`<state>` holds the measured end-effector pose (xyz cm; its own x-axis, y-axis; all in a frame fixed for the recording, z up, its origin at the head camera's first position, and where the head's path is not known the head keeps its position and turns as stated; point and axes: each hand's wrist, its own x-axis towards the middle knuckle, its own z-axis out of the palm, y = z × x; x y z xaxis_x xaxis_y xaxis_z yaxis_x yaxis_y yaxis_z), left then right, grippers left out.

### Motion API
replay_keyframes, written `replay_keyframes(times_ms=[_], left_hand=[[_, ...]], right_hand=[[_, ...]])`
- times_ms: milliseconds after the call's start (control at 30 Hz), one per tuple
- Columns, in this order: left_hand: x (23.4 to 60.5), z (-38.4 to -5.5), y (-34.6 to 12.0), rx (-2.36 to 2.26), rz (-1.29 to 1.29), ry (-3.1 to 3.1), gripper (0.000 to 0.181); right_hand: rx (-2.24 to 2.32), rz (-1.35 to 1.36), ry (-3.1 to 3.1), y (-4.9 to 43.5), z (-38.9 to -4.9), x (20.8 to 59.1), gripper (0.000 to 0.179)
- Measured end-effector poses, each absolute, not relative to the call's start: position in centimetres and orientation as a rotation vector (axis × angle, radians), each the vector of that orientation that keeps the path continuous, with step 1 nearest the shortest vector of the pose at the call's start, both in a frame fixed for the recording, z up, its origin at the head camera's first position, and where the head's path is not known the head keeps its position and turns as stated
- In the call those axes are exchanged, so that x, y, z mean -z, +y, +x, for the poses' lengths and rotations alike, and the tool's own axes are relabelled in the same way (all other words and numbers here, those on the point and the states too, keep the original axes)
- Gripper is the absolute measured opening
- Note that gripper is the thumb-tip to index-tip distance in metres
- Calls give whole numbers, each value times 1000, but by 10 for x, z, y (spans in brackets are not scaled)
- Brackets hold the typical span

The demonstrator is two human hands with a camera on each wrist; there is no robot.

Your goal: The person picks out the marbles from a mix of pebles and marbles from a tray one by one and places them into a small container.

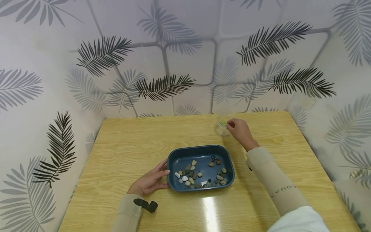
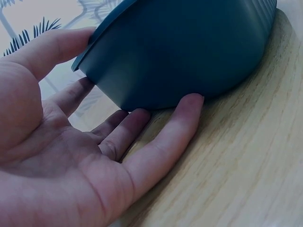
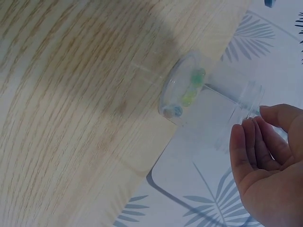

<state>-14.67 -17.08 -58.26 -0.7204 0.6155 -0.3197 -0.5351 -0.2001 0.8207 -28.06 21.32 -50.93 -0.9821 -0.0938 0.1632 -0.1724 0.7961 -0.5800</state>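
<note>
My left hand (image 1: pixel 149 181) rests against the left end of a dark blue rectangular basin (image 1: pixel 200 149). In the left wrist view its spread fingers (image 2: pixel 163 144) touch the basin's outer wall from rim to base. Inside the basin lie several pebbles (image 1: pixel 191 181) and a small cluster of dark glass marbles (image 1: pixel 214 158). My right hand (image 1: pixel 240 130) is at the mouth of a clear plastic jar (image 1: pixel 222 131), thumb and fingertips drawn together. I cannot tell whether anything small is between them. Green and yellow marbles (image 3: pixel 194 85) lie at the jar's bottom.
A light wood table (image 1: pixel 130 138) carries the basin and the jar, which stands near the back edge. Behind and at both sides rise walls (image 1: pixel 188 64) covered with a leaf print. A dark strap (image 1: pixel 145 204) crosses the left sleeve.
</note>
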Motion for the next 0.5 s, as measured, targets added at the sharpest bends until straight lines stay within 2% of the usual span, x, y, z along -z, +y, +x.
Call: replay_keyframes(times_ms=[500], left_hand=[[586,-147,-172,-1989,130,1311,55]], right_hand=[[-1018,232,-2735,207,-258,502,22]])
